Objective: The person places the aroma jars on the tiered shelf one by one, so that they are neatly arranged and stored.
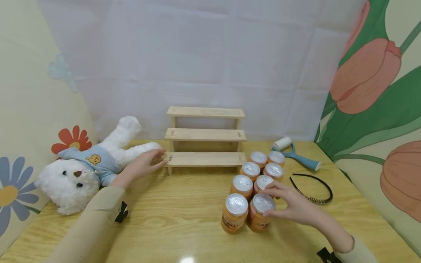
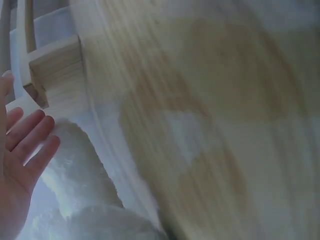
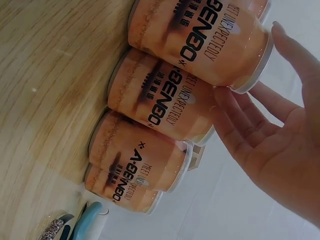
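On the yellow wooden table [image 1: 177, 215], we hold our right grip [image 1: 289, 205] wide around the round orange can's [image 1: 259, 222] silver lid [image 1: 262, 202], front right; our left grip [image 1: 143, 167] is loose beside the pale wooden steps [image 1: 207, 159].

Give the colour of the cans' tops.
Silver; the can tops show best in the head view.

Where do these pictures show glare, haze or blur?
Head view: white glare on the table near the picture's bottom, shiny can lids; left wrist view: hazy, the table streaked and washed out, the left hand clearer; right wrist view: dim and tilted, yet large lettering on the cans readable.
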Tool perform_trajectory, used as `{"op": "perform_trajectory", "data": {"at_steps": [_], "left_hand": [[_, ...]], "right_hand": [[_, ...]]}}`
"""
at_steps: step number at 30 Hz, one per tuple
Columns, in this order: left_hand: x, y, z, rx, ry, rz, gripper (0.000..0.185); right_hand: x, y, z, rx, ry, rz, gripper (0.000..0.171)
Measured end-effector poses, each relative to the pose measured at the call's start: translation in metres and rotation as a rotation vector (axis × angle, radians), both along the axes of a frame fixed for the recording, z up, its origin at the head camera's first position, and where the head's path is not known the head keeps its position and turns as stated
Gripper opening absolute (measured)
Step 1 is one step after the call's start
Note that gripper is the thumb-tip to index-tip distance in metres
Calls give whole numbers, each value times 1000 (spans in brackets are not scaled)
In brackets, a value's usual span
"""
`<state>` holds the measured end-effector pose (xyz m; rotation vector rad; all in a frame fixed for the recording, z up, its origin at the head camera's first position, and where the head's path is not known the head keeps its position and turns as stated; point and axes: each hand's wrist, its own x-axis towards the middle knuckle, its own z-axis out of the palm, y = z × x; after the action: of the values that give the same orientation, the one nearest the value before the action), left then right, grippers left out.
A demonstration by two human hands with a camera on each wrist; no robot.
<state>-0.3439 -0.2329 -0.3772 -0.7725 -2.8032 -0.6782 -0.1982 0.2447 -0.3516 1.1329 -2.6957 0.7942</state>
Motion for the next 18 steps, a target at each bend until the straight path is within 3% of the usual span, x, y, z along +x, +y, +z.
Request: {"op": "perform_trajectory", "data": {"at_steps": [6,9,18], "left_hand": [[1,-2,1,-154,134,-22,48],[3,-2,-1,-178,157,-14,48],[5,12,-8,-20,-8,31,56]], "right_hand": [[0,-1,-3,3,41,-23,53],[2,-2,-4,10,49,-36,54],[6,-3,-5,26,66,-59,58]]}}
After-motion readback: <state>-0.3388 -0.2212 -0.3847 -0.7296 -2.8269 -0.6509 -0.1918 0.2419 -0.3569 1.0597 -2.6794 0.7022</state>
